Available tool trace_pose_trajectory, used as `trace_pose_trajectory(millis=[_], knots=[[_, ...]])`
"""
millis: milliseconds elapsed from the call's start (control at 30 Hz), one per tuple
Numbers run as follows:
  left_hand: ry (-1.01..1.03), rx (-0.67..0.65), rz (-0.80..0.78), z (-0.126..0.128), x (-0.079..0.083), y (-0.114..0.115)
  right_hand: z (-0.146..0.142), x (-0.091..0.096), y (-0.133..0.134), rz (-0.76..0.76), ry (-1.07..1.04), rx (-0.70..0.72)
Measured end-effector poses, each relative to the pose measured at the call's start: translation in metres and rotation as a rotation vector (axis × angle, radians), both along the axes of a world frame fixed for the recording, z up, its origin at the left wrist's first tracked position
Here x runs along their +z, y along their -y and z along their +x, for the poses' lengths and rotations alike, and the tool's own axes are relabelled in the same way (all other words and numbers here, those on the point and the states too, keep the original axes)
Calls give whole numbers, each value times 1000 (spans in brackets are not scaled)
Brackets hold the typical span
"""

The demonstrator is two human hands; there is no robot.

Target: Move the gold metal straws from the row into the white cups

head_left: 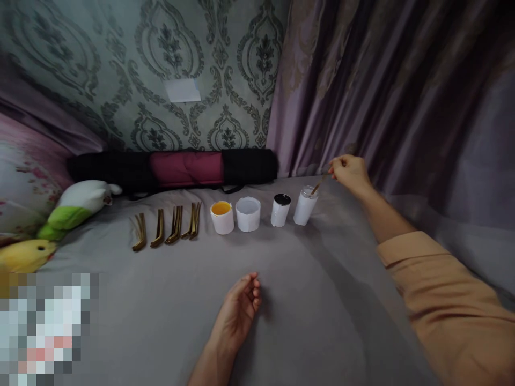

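My right hand (349, 172) pinches the upper end of a thin gold-brown strip (318, 184). Its lower end reaches into the mouth of a white-wrapped jar (306, 209), the rightmost vessel in the row. To the left of that jar stand a white-wrapped container with a dark top (279, 213), a wider white cup (248, 217) and a white cup with a yellow inside (222, 220). My left hand (240, 308) rests on the grey sheet, palm partly showing, fingers loosely curled with nothing in them.
Several bundles of gold-brown bent strips (174, 228) lie left of the cups. A black and maroon roll (185, 169) runs along the wall. Plush toys (78, 201) sit at the left. A purple curtain (314, 96) hangs at the right, behind the jars.
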State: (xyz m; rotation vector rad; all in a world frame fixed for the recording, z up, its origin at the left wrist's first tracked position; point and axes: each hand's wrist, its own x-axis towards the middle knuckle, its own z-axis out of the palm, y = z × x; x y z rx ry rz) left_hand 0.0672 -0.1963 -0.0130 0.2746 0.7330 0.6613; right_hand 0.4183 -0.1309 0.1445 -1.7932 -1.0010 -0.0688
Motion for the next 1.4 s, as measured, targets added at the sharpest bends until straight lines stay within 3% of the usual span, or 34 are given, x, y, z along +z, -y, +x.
trace_pose_trajectory(millis=[167,467,833,1400], knots=[[-8,2,-2,1,0,0,5,-12,-9,-160,66,47],[-13,23,-7,2,-2,-1,5,-31,-14,-268,-45,120],[-9,23,-14,2,-2,0,-15,-26,-6,-348,-194,165],[-4,34,-16,2,0,1,-13,-27,-6,-389,-314,183]])
